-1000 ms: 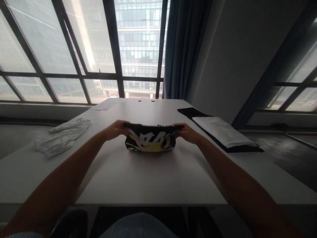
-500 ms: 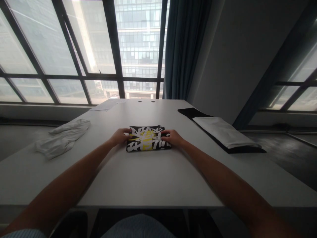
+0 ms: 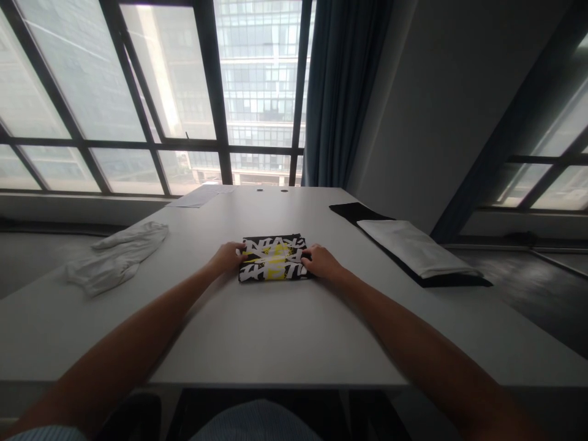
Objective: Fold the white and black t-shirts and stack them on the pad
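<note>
A folded black T-shirt, printed with big white letters and a yellow patch, lies flat on the white table in front of me. My left hand grips its left edge, with the thumb and fingertips over the print. At the opposite edge, my right hand is closed on the cloth, its fingers bent over the side. The underside of the cloth and the parts of the fingers beneath it are hidden.
To the left lies a crumpled white garment. White paper sheets rest at the far left. On the right, a folded white cloth sits on a black cloth. Windows and a blue curtain stand beyond the table.
My left hand has shifted slightly right, and the right-hand fingers have drawn in more tightly at the edge. The T-shirt looks a little narrower between my hands.
</note>
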`<state>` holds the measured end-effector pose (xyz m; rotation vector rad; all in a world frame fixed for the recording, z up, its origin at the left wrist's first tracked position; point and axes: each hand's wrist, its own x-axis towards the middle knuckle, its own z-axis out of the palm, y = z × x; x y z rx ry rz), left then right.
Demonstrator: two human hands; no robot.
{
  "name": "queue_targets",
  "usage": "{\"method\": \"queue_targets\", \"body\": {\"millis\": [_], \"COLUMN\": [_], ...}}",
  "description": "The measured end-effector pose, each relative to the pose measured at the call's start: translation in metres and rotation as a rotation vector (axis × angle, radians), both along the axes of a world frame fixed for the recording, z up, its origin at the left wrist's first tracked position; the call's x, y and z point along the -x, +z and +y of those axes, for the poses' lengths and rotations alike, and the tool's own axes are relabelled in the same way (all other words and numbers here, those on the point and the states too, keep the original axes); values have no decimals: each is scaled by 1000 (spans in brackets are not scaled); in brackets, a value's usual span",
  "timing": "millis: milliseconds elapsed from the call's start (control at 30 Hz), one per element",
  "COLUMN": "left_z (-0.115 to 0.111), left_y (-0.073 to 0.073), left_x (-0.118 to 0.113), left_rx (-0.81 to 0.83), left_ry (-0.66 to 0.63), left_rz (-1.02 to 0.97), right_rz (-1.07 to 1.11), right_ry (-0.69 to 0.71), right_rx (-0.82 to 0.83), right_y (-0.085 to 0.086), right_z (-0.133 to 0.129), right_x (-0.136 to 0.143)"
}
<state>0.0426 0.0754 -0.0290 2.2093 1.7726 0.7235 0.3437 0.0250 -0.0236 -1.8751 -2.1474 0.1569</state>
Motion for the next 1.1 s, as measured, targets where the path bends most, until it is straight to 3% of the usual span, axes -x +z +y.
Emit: {"method": "queue_targets", "body": {"millis": [100, 200, 300, 433, 567, 700, 833, 1000, 1100], "left_z": [-14, -31, -40, -36, -22, -11, -8, -7, -2], "left_y": [3, -3, -15, -23, -19, -17, -22, -26, -25], "left_x": [-15, -40, -59, -59, -46, -38, -38, -39, -31], "left_rx": [-130, -209, -111, 48, 64, 133, 148, 132, 131], "left_ry": [-74, -328, -473, -445, -310, -206, -216, -220, -186], "left_rz": [41, 124, 213, 269, 263, 282, 278, 266, 271], "right_rz": [-68, -72, -56, -34, -30, -28, -35, -35, -13], "right_ry": [3, 211, 363, 386, 377, 208, 141, 86, -48], "right_rx": [-89, -198, -92, 34, 46, 56, 172, 184, 125], "right_y": [2, -3, -16, -24, -13, -9, -17, -20, -16], "right_z": [-7, -6, 2, 12, 25, 46, 62, 68, 74], "right_x": [10, 20, 23, 19, 19, 24, 24, 18, 12]}}
